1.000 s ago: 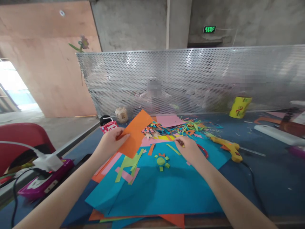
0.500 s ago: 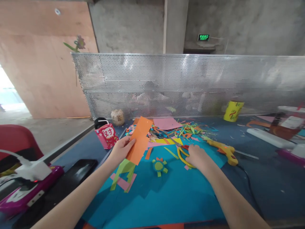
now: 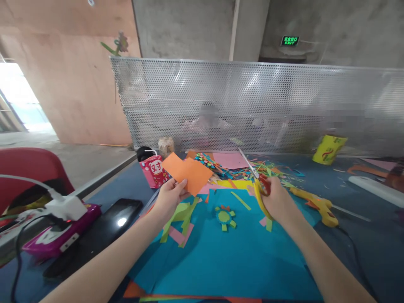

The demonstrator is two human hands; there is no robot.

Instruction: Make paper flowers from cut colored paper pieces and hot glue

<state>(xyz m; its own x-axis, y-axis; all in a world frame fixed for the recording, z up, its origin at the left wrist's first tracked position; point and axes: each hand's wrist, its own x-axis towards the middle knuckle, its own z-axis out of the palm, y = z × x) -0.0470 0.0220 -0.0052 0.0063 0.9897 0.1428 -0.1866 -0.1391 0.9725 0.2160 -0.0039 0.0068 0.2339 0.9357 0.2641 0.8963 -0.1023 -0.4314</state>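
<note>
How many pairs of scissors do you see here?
1: the scissors in the right hand, pointing toward the mesh screen. Others may be hidden under the paper scraps.

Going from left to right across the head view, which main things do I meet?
Purple socket strip, drink carton, orange paper, small paper craft, scissors, glue gun.

- Scissors (image 3: 259, 198): handle partly hidden by right hand (image 3: 277, 200).
- Left hand (image 3: 168, 200): fingers partly behind orange sheet (image 3: 191, 173).
- Red chair (image 3: 34, 174): cut off, left edge.
- Person (image 3: 210, 123) behind perforated screen (image 3: 164, 90): blurred.
</note>
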